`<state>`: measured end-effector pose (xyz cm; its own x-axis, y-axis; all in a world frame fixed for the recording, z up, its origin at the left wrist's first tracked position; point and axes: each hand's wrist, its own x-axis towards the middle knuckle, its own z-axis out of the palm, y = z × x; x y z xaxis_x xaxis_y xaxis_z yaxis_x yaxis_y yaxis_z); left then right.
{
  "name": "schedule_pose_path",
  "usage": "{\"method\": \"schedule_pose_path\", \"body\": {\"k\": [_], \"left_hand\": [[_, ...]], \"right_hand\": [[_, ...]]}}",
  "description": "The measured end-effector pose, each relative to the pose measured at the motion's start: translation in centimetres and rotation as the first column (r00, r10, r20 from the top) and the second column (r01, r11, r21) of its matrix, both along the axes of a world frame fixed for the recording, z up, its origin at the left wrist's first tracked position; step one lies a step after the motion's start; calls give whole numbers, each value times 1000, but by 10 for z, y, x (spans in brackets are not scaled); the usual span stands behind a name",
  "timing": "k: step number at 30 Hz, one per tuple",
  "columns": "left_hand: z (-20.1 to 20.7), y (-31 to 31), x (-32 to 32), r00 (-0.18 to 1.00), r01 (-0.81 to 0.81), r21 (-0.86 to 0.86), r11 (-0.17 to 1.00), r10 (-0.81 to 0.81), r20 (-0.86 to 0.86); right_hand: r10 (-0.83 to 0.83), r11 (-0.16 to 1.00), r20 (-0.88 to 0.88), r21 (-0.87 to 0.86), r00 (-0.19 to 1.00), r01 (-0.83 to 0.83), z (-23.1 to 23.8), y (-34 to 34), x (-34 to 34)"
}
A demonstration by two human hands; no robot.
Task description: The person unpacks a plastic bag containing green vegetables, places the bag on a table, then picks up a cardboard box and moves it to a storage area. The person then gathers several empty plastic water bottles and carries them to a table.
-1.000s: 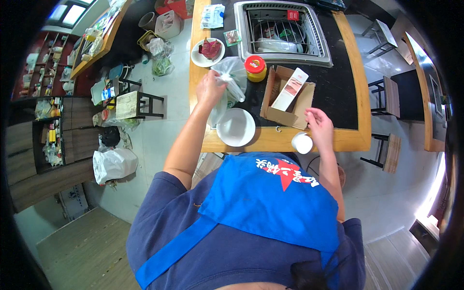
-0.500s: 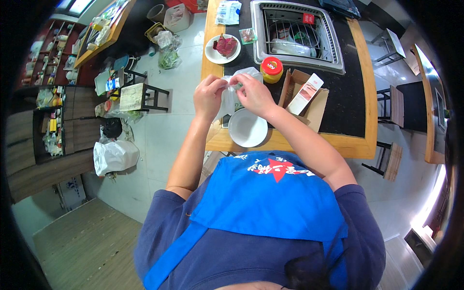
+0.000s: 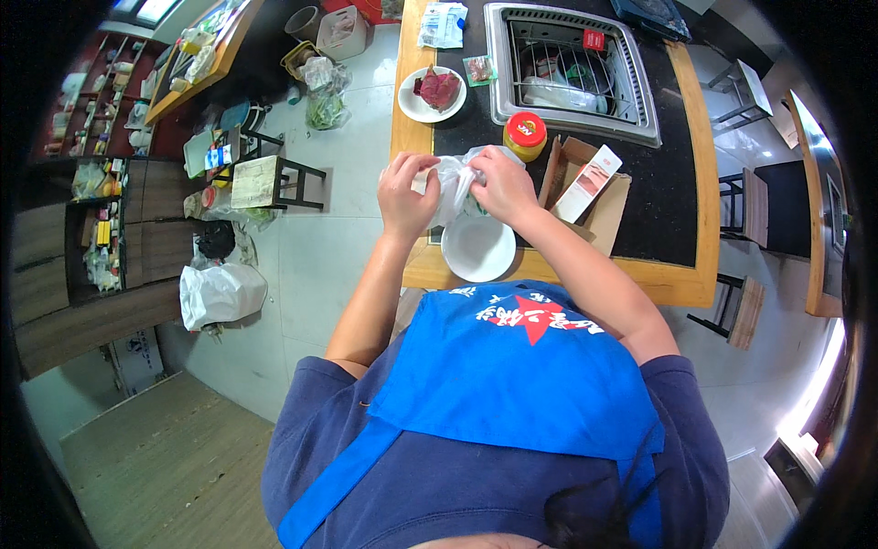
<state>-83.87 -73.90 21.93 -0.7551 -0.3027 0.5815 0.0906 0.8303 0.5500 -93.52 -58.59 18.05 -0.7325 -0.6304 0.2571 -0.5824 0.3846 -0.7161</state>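
Observation:
A thin white plastic bag [image 3: 448, 188] hangs gathered between my hands, above the near edge of the table. My right hand [image 3: 506, 188] is closed on the bunched plastic. My left hand [image 3: 405, 194] is beside the bag's left side, its thumb and fingers apart; whether it still touches the plastic is hard to tell. Just below the bag stands a white bowl [image 3: 478, 249] with nothing seen in it. Beyond my right hand is a yellow jar [image 3: 525, 146] with a red lid. What the bag contains, if anything, I cannot make out.
Farther off, a white plate [image 3: 410, 105] holds a dark red dragon fruit [image 3: 439, 89]. To the right lies an open cardboard box [image 3: 604, 220] with a white printed carton [image 3: 593, 183] in it. A metal-framed grill [image 3: 498, 101] is set in the table's black top.
The fingers of my left hand have come apart from their pinch on the bag. My right hand still grips the plastic, now more bunched. The view has shifted slightly.

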Motion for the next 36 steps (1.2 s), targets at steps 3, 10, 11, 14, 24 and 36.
{"method": "schedule_pose_path", "body": {"k": [3,10,11,14,24,36], "left_hand": [[-5,8,-2,991,31,55,998,-37,126],[-27,11,-23,978,88,64,994,-98,182],[-29,9,-25,971,104,86,991,-120,206],[-30,4,-23,952,106,86,991,-125,278],[-56,-9,-29,997,-37,417,908,4,80],[-50,-15,-30,969,133,402,906,-204,139]], "right_hand": [[-30,997,121,-72,992,38,-6,1,-4],[-30,991,466,-100,884,86,-2,4,-14],[-14,987,508,-132,861,94,-1,5,-14],[-84,992,478,-39,874,116,-2,7,-13],[0,987,429,-145,904,70,-24,-6,-9],[112,958,447,-284,887,22,-16,1,-4]]}}
